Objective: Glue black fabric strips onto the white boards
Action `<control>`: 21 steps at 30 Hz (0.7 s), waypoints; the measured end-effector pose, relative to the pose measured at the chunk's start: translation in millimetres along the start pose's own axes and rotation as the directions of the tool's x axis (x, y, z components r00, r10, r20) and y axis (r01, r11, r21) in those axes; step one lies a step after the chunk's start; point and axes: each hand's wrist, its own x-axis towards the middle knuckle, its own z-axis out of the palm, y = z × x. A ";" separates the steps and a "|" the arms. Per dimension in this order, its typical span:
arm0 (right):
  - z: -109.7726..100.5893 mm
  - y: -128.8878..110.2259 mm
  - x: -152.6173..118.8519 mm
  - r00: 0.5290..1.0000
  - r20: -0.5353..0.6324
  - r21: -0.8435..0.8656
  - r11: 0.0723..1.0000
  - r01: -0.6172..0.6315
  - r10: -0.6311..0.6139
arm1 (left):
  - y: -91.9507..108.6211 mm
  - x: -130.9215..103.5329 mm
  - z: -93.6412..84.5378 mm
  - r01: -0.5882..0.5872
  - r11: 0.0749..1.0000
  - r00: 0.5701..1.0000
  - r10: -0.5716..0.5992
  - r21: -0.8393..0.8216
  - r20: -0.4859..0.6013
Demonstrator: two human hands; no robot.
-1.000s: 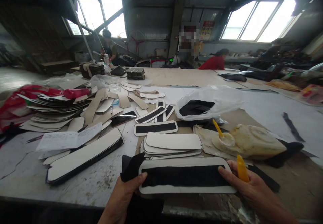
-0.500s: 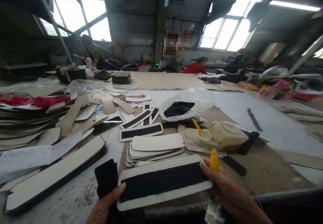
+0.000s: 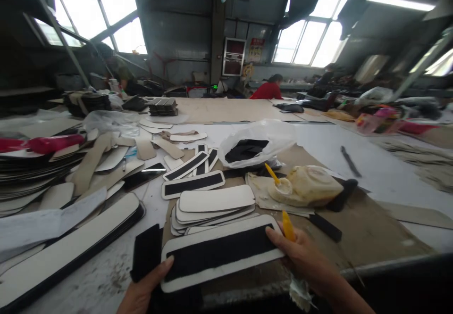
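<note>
A long white panel with a black strip along its middle (image 3: pixel 222 253) is held at both ends, near the table's front edge. My left hand (image 3: pixel 148 283) grips its left end, thumb on top; black strips (image 3: pixel 146 252) are at this hand too. My right hand (image 3: pixel 300 252) pinches the right end and also holds a yellow-handled brush (image 3: pixel 288 227), its whitish bristles pointing down. Just behind the panel lies a stack of white panels (image 3: pixel 215 198). Farther back is a finished-looking strip panel (image 3: pixel 193 185), beside others like it.
A yellowish glue container (image 3: pixel 313 185) with a yellow tool stands right of centre. Behind it is a plastic bag (image 3: pixel 276 137) of black pieces. Long panels (image 3: pixel 78 243) and a phone (image 3: pixel 143 176) lie left. A person in red (image 3: pixel 267 89) is across the room.
The view has shifted slightly, so most things sit farther left. My right hand and the panel's right end have moved a little left, and the brush leans more. Both hands keep their hold.
</note>
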 end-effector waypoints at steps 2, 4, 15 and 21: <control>0.5 1.5 -1.0 0.998 -0.034 0.027 0.998 -0.049 0.050 | 0.1 -8.6 8.7 0.012 0.995 1.000 -0.009 -0.100 0.028; 0.4 1.8 -1.3 0.994 -0.057 0.075 0.993 -0.089 0.093 | -0.5 -11.7 13.0 0.028 0.985 0.999 -0.022 -0.170 0.038; 8.2 -11.0 6.7 0.987 -0.060 -0.011 0.988 -0.153 0.152 | 10.9 1.8 4.0 -0.055 0.979 0.995 0.069 -0.194 0.065; 13.5 -13.6 11.0 0.992 -0.045 -0.029 0.992 -0.123 0.122 | 17.0 3.4 -1.6 -0.151 0.984 0.986 0.157 -0.094 0.055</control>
